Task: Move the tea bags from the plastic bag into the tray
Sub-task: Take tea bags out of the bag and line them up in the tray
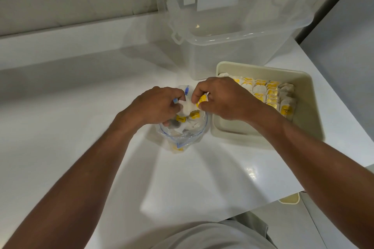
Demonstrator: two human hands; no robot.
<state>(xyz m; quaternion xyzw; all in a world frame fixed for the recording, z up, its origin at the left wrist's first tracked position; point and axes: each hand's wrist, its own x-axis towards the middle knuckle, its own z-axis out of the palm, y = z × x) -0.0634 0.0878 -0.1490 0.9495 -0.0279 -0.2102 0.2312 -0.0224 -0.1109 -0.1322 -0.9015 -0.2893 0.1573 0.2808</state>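
A clear plastic bag (183, 136) with a blue zip edge stands open on the white counter, with several yellow-tagged tea bags inside. My left hand (155, 106) grips the bag's rim and the white end of a tea bag (189, 107). My right hand (224, 99) pinches the yellow tag of that same tea bag above the bag's mouth. To the right lies the cream tray (303, 125), its far half packed with rows of tea bags (269, 93); its near half shows bare floor.
A large clear plastic storage box (232, 32) stands behind the tray. The counter (81, 127) ends close to the right of the tray and at the front. A cream object (289, 200) peeks out below the counter's front right edge.
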